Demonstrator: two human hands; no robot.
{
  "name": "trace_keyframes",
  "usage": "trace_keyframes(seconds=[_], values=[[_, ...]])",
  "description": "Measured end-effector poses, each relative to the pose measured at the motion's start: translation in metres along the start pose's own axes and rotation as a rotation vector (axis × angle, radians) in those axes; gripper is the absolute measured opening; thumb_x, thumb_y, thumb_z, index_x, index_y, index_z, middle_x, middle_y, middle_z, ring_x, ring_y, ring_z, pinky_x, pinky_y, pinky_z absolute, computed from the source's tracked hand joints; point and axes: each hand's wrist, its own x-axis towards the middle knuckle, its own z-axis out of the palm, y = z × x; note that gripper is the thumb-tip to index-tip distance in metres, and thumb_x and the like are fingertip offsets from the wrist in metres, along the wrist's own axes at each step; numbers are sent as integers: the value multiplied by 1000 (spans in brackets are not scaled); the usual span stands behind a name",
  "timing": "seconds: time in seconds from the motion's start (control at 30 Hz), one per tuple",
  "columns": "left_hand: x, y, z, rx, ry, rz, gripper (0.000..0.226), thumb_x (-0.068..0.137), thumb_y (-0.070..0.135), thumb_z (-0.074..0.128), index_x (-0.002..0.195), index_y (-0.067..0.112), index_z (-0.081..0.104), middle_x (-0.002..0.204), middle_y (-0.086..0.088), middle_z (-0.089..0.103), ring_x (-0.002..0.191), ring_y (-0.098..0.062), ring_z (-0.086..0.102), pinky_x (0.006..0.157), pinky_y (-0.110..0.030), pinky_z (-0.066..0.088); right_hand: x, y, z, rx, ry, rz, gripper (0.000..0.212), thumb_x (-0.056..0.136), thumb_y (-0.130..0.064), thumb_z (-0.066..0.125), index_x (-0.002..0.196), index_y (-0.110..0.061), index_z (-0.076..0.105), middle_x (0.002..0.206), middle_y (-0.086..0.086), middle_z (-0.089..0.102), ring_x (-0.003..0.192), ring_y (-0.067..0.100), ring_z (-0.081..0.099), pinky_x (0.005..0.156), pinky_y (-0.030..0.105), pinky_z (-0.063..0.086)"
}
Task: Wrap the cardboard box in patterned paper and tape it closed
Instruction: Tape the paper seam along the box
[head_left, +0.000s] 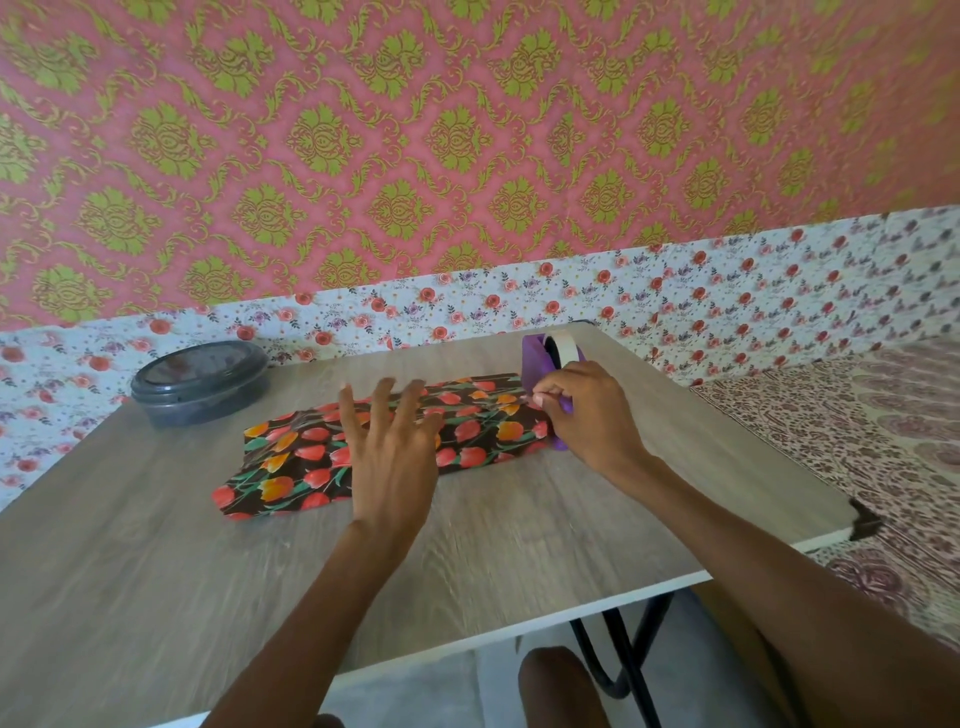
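The box (467, 431) lies across the middle of the wooden table (156, 545), covered in black paper with red and orange tulips. The paper's left end (270, 478) spreads loose and flat on the table. My left hand (389, 457) hovers over the box's middle with fingers spread, holding nothing. A purple tape dispenser (537, 364) with a roll of pale tape (563, 351) stands at the box's right end. My right hand (587, 415) is at the dispenser, thumb and forefinger pinched at the tape's end over the box's right corner.
A dark round lidded container (200, 382) sits at the table's back left. Floral wallpaper (467, 156) rises close behind the table. A patterned bedspread (857, 441) lies to the right, past the table's edge. Black table legs (623, 665) and my knee (561, 686) show below the front edge.
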Motion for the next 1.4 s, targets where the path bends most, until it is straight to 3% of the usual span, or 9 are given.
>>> trace_keyframes(seconds=[0.13, 0.27, 0.4, 0.67, 0.8, 1.03, 1.1, 1.2, 1.4], values=[[19, 27, -10, -177, 92, 36, 25, 75, -2, 77, 97, 10, 75, 110, -11, 67, 107, -32, 57, 93, -49, 48, 8, 11, -15, -157, 56, 143, 11, 88, -8, 65, 84, -14, 73, 82, 2, 66, 81, 18, 57, 62, 28, 47], [49, 69, -11, -458, -103, 55, 16, 87, 9, 69, 101, 12, 75, 100, -7, 71, 96, -25, 57, 82, -36, 49, 19, 32, -33, -331, -59, 281, 17, 95, -17, 58, 88, -8, 71, 88, 9, 63, 85, 27, 58, 64, 33, 49], [75, 105, 13, -428, -359, 93, 30, 92, 38, 62, 111, 16, 68, 111, -5, 64, 111, -25, 49, 95, -37, 41, 39, 40, -38, 35, -218, 649, 44, 92, -32, 64, 56, -13, 49, 56, 1, 48, 53, 19, 47, 48, 27, 31], [92, 125, 26, -567, -457, -34, 21, 87, 35, 71, 92, 15, 71, 90, -8, 67, 88, -25, 62, 81, -36, 50, 61, 45, -34, 606, -386, 1191, 27, 86, -13, 75, 68, -11, 56, 49, -1, 54, 36, 6, 44, 50, 19, 30], [95, 127, 28, -619, -480, -98, 18, 82, 27, 74, 84, 9, 69, 82, -8, 66, 77, -26, 65, 63, -31, 47, 62, 46, -22, 602, -181, 1172, 20, 73, -10, 86, 82, -3, 70, 75, 5, 67, 55, 12, 57, 40, 18, 40], [96, 130, 28, -587, -500, -100, 17, 82, 23, 72, 80, 9, 63, 76, -6, 58, 72, -26, 61, 61, -31, 44, 55, 43, -21, 622, -5, 1113, 26, 76, -23, 86, 83, -4, 69, 72, 6, 60, 57, 15, 54, 49, 26, 48], [96, 130, 28, -580, -502, -101, 17, 82, 24, 71, 81, 9, 63, 75, -5, 58, 73, -26, 64, 60, -31, 45, 55, 42, -22, 663, -10, 1120, 29, 78, -18, 84, 95, 0, 71, 84, 9, 68, 69, 16, 63, 65, 29, 59], [96, 130, 26, -580, -498, -80, 13, 84, 24, 71, 81, 15, 62, 77, -4, 58, 77, -26, 64, 63, -30, 45, 46, 39, -26, 700, -70, 1136, 20, 79, -11, 83, 93, -2, 73, 89, 7, 70, 68, 13, 62, 50, 18, 51], [95, 128, 28, -608, -480, -75, 12, 83, 27, 74, 83, 17, 68, 75, 0, 56, 75, -22, 61, 65, -30, 45, 21, 41, -29, 775, -83, 1123, 17, 81, -2, 78, 96, 4, 71, 91, 12, 69, 75, 17, 64, 63, 26, 59]])
